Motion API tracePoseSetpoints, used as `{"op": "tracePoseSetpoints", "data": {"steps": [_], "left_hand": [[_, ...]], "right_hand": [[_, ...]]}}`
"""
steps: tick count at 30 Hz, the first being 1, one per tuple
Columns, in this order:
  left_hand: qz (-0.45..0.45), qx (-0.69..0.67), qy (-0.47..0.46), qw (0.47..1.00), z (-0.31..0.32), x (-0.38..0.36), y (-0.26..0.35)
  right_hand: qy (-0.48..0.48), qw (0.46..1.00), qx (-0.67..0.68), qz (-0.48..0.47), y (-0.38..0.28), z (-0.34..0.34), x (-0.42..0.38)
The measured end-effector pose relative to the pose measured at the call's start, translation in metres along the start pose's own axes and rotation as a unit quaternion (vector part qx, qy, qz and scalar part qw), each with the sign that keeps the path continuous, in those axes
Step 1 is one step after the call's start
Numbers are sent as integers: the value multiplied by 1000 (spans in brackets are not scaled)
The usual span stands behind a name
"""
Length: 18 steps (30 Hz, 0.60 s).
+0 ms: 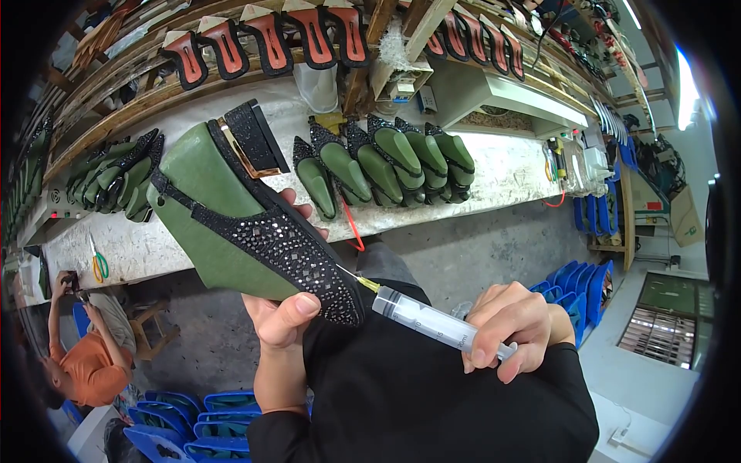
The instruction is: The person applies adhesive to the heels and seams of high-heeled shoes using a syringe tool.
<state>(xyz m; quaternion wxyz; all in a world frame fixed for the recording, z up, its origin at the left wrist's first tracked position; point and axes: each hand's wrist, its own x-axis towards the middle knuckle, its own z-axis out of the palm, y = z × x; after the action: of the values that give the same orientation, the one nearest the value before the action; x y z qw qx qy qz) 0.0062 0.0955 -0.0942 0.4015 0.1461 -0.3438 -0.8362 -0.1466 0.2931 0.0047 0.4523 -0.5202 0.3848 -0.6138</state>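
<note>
My left hand (284,318) grips a black studded shoe upper stretched over a green last (231,224), holding it tilted with the toe pointing down to the right. My right hand (515,324) is closed around a clear plastic syringe (436,322) with a yellow hub. Its thin needle touches the studded toe edge of the shoe, just above my left thumb. Both sleeves are black.
A white workbench (494,174) runs across the back with a row of green-lasted black shoes (386,166) and more at the left (116,181). Red-and-black soles (266,42) hang on wooden racks above. Scissors (99,265) lie on the bench. A person in orange (81,363) sits lower left beside blue stools (185,420).
</note>
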Motion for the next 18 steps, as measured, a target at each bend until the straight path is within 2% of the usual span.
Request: {"op": "tracePoseSetpoints", "data": {"steps": [18], "left_hand": [[3,-27,17,999,-2,5,-3]], "right_hand": [[9,1000,10,-3,5,0,-1]]}}
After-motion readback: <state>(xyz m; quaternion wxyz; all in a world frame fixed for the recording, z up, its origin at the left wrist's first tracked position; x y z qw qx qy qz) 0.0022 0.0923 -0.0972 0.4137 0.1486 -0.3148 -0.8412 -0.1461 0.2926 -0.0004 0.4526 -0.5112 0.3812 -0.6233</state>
